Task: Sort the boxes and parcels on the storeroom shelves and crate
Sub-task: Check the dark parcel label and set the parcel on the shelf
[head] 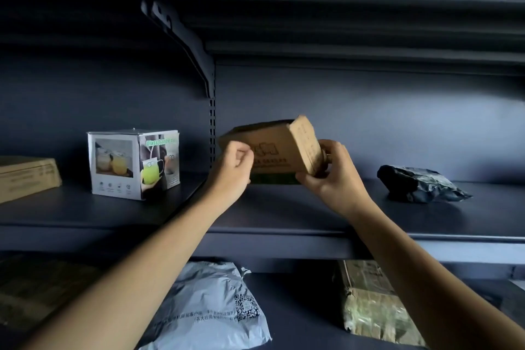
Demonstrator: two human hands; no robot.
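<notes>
Cardboard, brown and printed: the small box [272, 150] was up off the middle shelf [284, 216], tilted, one end turned twd the camera, roughly centre of the bay, just right of the slotted upright. The right hand [332, 176] gripped its right end, thumb under the lower edge, fingers wrapped round the far side. The left hand [233, 167] sat at the box's left front w/ fingers curled. Whether it actually pinched the card or only rested against it couldn't be told. A dark greenish strip showed under the box, but it wasn't clear if that was part of it.

Risks, as a judgement:
- Most of the weight prob. hung on the right hand alone. If the left wasn't really holding, a tilted box could twist out and drop onto the shelf.
- The white mug box [133, 165] stood near on the left, contents likely glass. A swing leftwards could knock it.
- The black poly parcel [420, 183] lay well apart on the right, so less at risk.
- A fall past the shelf lip would land on the grey mailer [210, 307] or taped parcel [372, 301] below.
- Dim light made labels hard to read, so mis-sorting was possible.
</notes>
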